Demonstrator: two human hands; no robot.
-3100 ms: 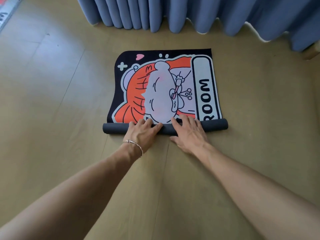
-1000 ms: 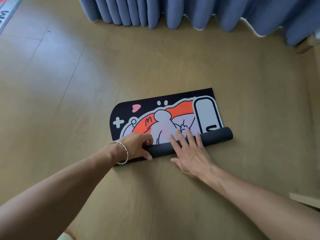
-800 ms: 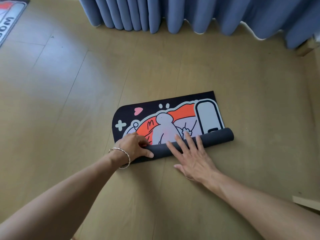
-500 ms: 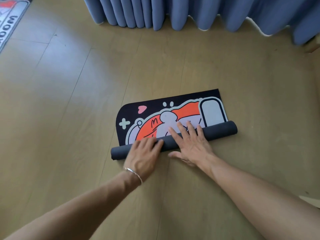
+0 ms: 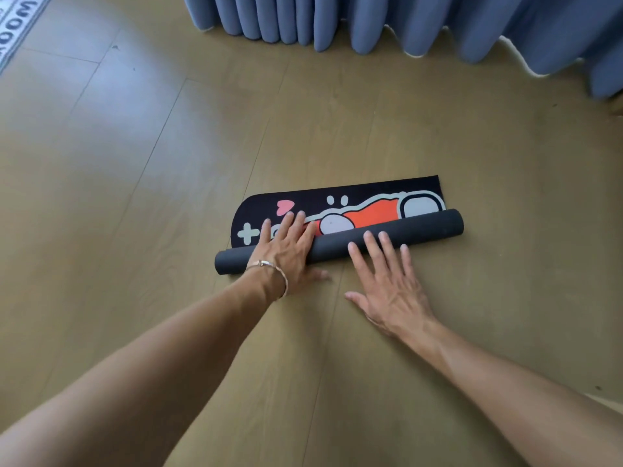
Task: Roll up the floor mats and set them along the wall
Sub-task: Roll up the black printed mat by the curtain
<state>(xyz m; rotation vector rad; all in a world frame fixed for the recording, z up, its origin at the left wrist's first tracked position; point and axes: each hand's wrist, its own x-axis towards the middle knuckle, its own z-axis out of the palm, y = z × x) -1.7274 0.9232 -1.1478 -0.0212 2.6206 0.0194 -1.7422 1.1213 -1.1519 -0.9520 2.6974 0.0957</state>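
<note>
— Where is the mat (image 5: 424, 227) found?

— Just right of the frame's centre, on the floor (image 5: 151, 197). Most of it is wound into a dark roll; only a narrow printed strip (image 5: 371, 210) is left flat on the far side.

— How is it held?

— Nothing is gripped. The left hand (image 5: 286, 254) is laid flat across the roll, fingers straight and reaching onto the strip. The right hand (image 5: 387, 284) is spread, with its fingertips pressed on the roll and its palm low to the floor.

— What could go wrong?

— The roll is seen slanted, and its left end juts past the strip's edge. If one side is pushed harder, a cone is likely to be formed. If pressure is released early, the roll may spring loose.

— And beyond it?

— A blue curtain (image 5: 286, 18) is hung along the top of the frame, and a second mat (image 5: 13, 35) is seen flat at the upper left.
</note>
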